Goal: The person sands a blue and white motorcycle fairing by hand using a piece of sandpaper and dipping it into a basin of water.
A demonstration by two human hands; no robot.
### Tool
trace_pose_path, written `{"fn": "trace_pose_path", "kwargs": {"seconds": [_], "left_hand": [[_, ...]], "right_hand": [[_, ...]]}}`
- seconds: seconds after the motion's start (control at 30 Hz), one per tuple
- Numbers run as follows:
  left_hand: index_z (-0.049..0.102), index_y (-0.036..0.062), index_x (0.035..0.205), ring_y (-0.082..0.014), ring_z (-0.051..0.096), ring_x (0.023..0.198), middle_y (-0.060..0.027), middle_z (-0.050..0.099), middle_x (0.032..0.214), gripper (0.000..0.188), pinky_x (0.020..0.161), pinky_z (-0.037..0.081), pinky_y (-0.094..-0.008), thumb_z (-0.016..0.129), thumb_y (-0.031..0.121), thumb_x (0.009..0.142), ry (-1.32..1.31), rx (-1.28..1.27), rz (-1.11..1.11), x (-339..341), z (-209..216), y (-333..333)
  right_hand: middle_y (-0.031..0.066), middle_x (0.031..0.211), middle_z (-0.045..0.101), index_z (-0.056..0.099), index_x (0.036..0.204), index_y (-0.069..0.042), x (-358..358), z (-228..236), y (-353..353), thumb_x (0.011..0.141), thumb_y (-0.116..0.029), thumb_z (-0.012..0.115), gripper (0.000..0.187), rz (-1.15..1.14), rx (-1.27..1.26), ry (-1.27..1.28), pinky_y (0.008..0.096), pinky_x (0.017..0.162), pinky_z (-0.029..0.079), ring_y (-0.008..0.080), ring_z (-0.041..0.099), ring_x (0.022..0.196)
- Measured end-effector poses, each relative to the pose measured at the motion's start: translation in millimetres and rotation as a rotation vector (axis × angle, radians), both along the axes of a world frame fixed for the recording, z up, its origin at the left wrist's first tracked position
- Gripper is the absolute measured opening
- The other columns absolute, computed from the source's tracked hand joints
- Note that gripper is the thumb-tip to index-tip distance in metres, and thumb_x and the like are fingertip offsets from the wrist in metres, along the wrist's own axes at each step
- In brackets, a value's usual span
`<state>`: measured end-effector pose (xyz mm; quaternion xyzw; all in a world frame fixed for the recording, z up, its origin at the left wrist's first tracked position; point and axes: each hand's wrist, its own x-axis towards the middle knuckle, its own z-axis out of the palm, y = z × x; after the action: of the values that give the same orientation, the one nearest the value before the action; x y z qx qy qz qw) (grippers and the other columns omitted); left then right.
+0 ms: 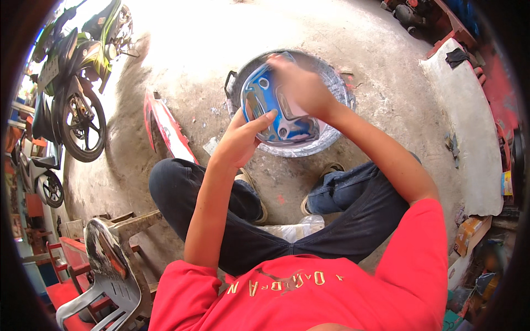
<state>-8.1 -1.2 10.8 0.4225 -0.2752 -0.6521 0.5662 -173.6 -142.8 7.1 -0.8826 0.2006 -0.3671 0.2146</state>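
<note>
A glossy blue and grey moulded panel (261,105), rounded at its edge and with small round marks, is tilted over a wide dark basin (332,139). My left hand (243,138) grips its near left edge, the thumb lying on top and the other fingers mostly hidden beneath. Across the panel's far right part is my right hand (302,85), smeared by motion. Whether it holds anything, I cannot make out. The basin rests on the floor in front of my feet, its inside largely hidden by the panel and my hands.
Left of the basin lies a long red and white panel (168,129) on the concrete floor. Motorcycles (83,113) stand at the far left. A worn grey plastic chair (113,270) is at the lower left. Along the right side runs a pale concrete ledge (466,127).
</note>
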Motion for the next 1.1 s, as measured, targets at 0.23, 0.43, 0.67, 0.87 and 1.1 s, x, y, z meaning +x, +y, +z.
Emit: {"fn": "trace_pose_path", "kwargs": {"seconds": [0.23, 0.43, 0.67, 0.87, 1.1], "left_hand": [[0.052, 0.0056, 0.138, -0.0132, 0.060, 0.103, -0.0024, 0.064, 0.117, 0.047, 0.087, 0.050, -0.0339, 0.071, 0.011, 0.095, 0.021, 0.018, -0.087, -1.4, 1.3, 2.5], [0.052, 0.0047, 0.138, -0.0130, 0.059, 0.105, -0.0024, 0.065, 0.116, 0.050, 0.087, 0.050, -0.0333, 0.073, 0.012, 0.094, 0.029, 0.053, 0.038, -8.8, -6.9, 4.3], [0.053, 0.0028, 0.137, -0.0127, 0.060, 0.104, -0.0035, 0.065, 0.117, 0.044, 0.089, 0.049, -0.0312, 0.068, 0.008, 0.096, -0.010, 0.011, 0.002, -12.9, -6.1, 7.0], [0.047, 0.0017, 0.140, -0.0162, 0.063, 0.108, -0.0064, 0.064, 0.120, 0.049, 0.091, 0.053, -0.0352, 0.067, 0.004, 0.095, -0.172, -0.016, -0.065, -12.8, -0.6, 5.9], [0.052, 0.0011, 0.134, -0.0118, 0.057, 0.103, -0.0036, 0.062, 0.117, 0.039, 0.091, 0.047, -0.0294, 0.064, 0.009, 0.098, -0.227, -0.052, -0.019, -14.3, 0.2, 4.6]], "right_hand": [[0.0194, 0.149, 0.052, 0.051, 0.145, -0.003, -9.9, -15.8, -8.6, 0.084, 0.003, 0.059, 0.062, 0.003, -0.142, 0.089, 0.0438, 0.117, 0.040, 0.0332, 0.051, 0.138], [0.0226, 0.147, 0.052, 0.050, 0.145, -0.003, 6.3, -6.0, 39.0, 0.088, 0.000, 0.054, 0.058, 0.188, -0.173, 0.043, 0.0417, 0.117, 0.040, 0.0350, 0.050, 0.138], [0.0204, 0.148, 0.053, 0.050, 0.147, -0.004, 6.9, -14.8, 30.5, 0.090, 0.002, 0.053, 0.057, 0.011, -0.090, 0.060, 0.0423, 0.119, 0.037, 0.0338, 0.047, 0.142], [0.0169, 0.151, 0.051, 0.050, 0.147, -0.006, -11.2, -1.4, -5.7, 0.095, 0.000, 0.046, 0.052, -0.061, 0.296, 0.026, 0.0411, 0.118, 0.038, 0.0290, 0.049, 0.141], [0.0149, 0.144, 0.058, 0.056, 0.142, -0.009, -0.2, 2.0, 9.4, 0.092, 0.003, 0.054, 0.051, 0.027, 0.016, -0.015, 0.0395, 0.111, 0.046, 0.0291, 0.052, 0.138]]}}
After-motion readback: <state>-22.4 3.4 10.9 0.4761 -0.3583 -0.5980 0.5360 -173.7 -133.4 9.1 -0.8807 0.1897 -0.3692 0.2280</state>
